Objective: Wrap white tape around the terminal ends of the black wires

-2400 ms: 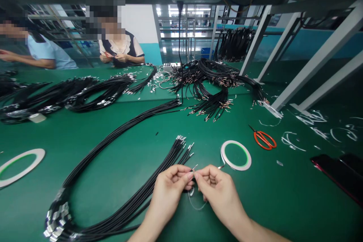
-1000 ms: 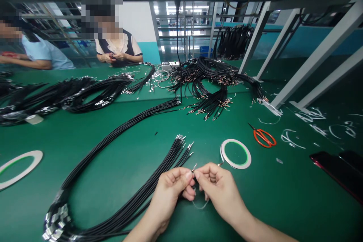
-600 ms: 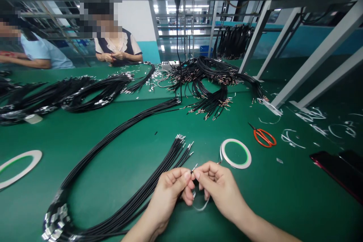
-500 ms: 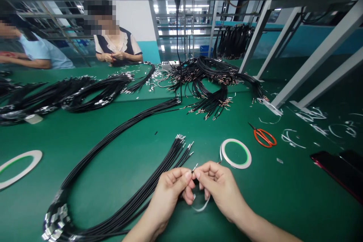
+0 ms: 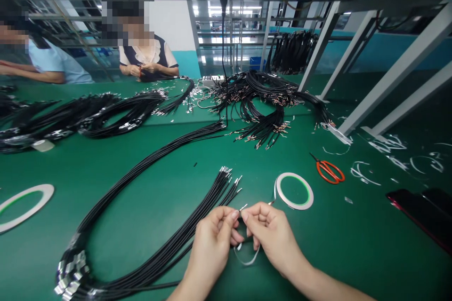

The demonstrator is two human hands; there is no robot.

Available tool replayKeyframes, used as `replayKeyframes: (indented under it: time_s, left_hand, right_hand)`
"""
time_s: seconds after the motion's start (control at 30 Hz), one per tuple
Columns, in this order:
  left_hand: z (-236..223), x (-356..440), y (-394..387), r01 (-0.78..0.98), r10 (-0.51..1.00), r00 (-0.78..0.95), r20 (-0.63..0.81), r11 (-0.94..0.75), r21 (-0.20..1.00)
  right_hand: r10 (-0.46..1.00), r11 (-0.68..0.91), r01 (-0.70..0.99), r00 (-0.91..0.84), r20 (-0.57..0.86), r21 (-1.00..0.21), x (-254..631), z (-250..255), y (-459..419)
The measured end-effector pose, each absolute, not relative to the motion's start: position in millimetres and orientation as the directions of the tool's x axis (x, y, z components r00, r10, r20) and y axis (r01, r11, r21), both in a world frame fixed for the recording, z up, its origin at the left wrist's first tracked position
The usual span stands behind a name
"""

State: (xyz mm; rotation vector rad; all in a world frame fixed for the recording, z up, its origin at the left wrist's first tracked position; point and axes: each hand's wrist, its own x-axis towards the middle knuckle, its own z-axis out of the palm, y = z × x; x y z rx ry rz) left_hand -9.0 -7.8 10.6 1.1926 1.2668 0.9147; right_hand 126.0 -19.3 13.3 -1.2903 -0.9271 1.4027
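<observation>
My left hand (image 5: 213, 237) and my right hand (image 5: 270, 233) meet low in the middle of the view, both pinched on the metal-tipped end of one black wire (image 5: 242, 209). A thin white strip of tape (image 5: 245, 258) hangs in a loop below my fingers. The wire belongs to a long bundle of black wires (image 5: 155, 197) that loops left across the green table (image 5: 141, 225). A white tape roll (image 5: 294, 191) lies just right of my hands.
Red-handled scissors (image 5: 328, 171) lie to the right, near tape scraps (image 5: 363, 171). Another tape ring (image 5: 24, 202) sits at the left edge. Heaps of black wires (image 5: 264, 103) fill the far table. Two persons (image 5: 148, 56) work across it. Slanted metal struts (image 5: 395, 70) rise at right.
My hands stay pinched on the wire end and have barely moved. The white strip's loop below my fingers has shifted a little.
</observation>
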Motion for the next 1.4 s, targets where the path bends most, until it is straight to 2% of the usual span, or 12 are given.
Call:
replayKeyframes:
  time_s: [0.1, 0.2, 0.4, 0.73, 0.9, 1.1, 1.4]
  left_hand:
    - [10.8, -8.2, -9.0, 0.123, 0.980, 0.103, -0.171, 0.158, 0.980]
    - [14.0, -7.8, -8.1, 0.060, 0.975, 0.108, -0.193, 0.187, 0.981]
    - [25.2, -11.0, -2.3, -0.051, 0.901, 0.259, -0.347, 0.371, 0.927]
    - [28.8, -17.4, -0.3, -0.156, 0.820, 0.445, -0.360, 0.467, 0.870]
    - [30.1, -14.3, 0.0, -0.089, 0.849, 0.365, -0.382, 0.440, 0.893]
    - [24.9, -12.6, 0.6, 0.017, 0.918, 0.163, -0.362, 0.364, 0.931]
    - [30.5, -12.0, -0.9, -0.057, 0.901, 0.212, -0.378, 0.397, 0.916]
  right_hand:
    - [0.971, -0.225, -0.165, 0.048, -0.236, -0.960, 124.4, 13.6, -19.3]
    - [0.976, -0.200, -0.172, 0.047, -0.211, -0.965, 123.8, 14.0, -19.6]
    - [0.983, -0.180, -0.189, 0.013, -0.186, -0.965, 125.7, 16.0, -21.7]
    - [0.982, -0.188, -0.201, -0.046, -0.183, -0.961, 131.0, 15.6, -22.7]
    - [0.978, -0.208, -0.227, -0.024, -0.208, -0.951, 132.4, 11.3, -19.2]
    - [0.977, -0.206, -0.197, 0.018, -0.213, -0.959, 130.6, 9.5, -17.5]
    - [0.977, -0.209, -0.204, 0.004, -0.215, -0.956, 129.1, 8.7, -16.9]
